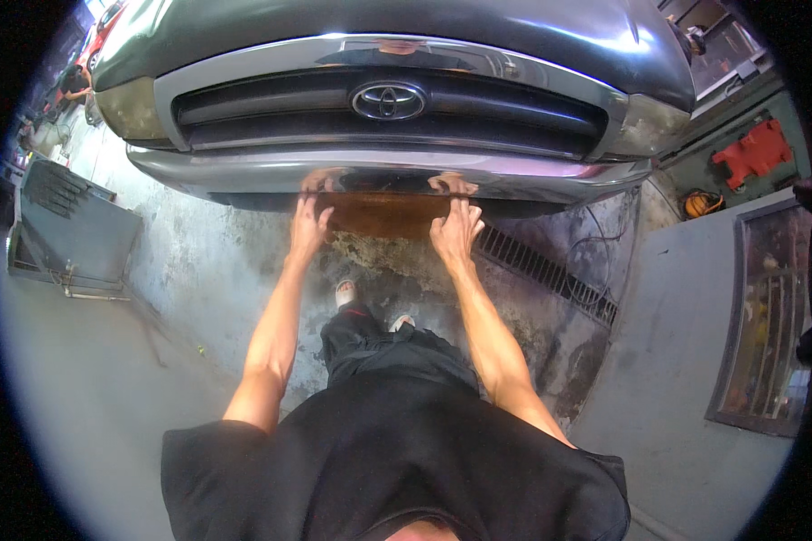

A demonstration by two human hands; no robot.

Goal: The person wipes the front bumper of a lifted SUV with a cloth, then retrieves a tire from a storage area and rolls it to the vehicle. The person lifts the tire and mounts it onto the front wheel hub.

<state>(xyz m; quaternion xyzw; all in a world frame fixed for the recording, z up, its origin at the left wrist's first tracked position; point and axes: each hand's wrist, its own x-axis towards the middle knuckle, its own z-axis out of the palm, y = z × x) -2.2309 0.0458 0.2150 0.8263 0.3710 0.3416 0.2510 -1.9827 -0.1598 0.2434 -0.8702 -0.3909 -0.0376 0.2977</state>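
The chrome front bumper (390, 173) lies just ahead, its long axis running left to right. Left hand (308, 227) and right hand (456, 229), apart and about equally near, reach its lower edge; whether they grip, I cannot tell.

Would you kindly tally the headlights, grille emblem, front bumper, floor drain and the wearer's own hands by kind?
Headlights: 2
Grille emblem: 1
Front bumper: 1
Floor drain: 1
Hands, left hand and right hand: 2
Total: 7
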